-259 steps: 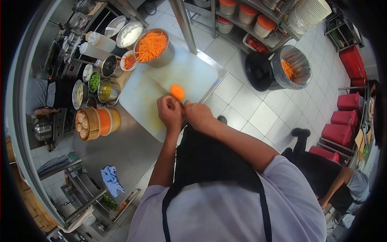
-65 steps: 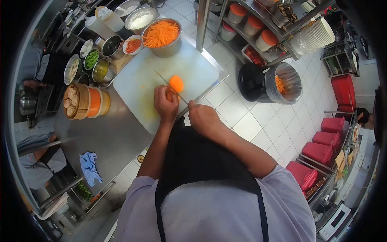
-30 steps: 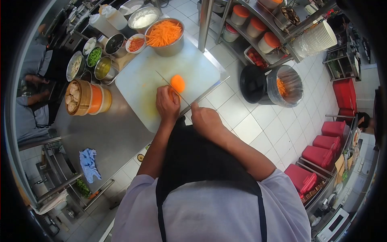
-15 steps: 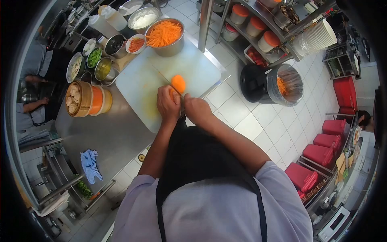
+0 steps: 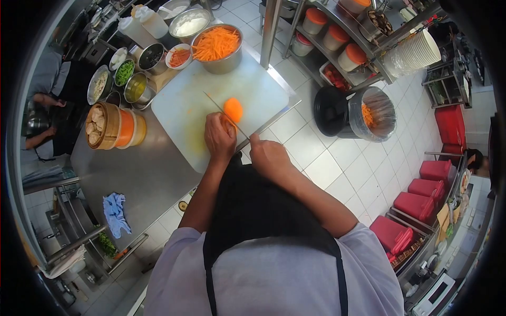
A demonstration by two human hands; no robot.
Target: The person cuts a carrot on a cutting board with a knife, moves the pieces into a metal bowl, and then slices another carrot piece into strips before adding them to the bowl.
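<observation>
My left hand [image 5: 220,134] is closed on a piece of carrot on the white cutting board [image 5: 177,97], its fingers curled and mostly hiding it. My right hand [image 5: 270,158] wraps round the handle of a knife [image 5: 216,104], just off the board's near edge. The thin blade slants up and left across the board, right by my left fingertips. Against the blade's far side lies an orange carrot piece [image 5: 233,110]. At the far end of the board stands a metal pot of shredded carrot [image 5: 216,43].
Left of the board are a bamboo steamer [image 5: 101,126], a metal pot of yellow liquid [image 5: 138,89] and a bowl of chopped greens [image 5: 124,72]. A blue cloth [image 5: 116,215] lies on the counter. At right stands a lined bin [image 5: 380,113]. Another person's hand [image 5: 52,102] shows far left.
My right hand has shifted right and slightly down, drawing the knife with it. My left hand and the carrot piece beside the blade stay almost in place.
</observation>
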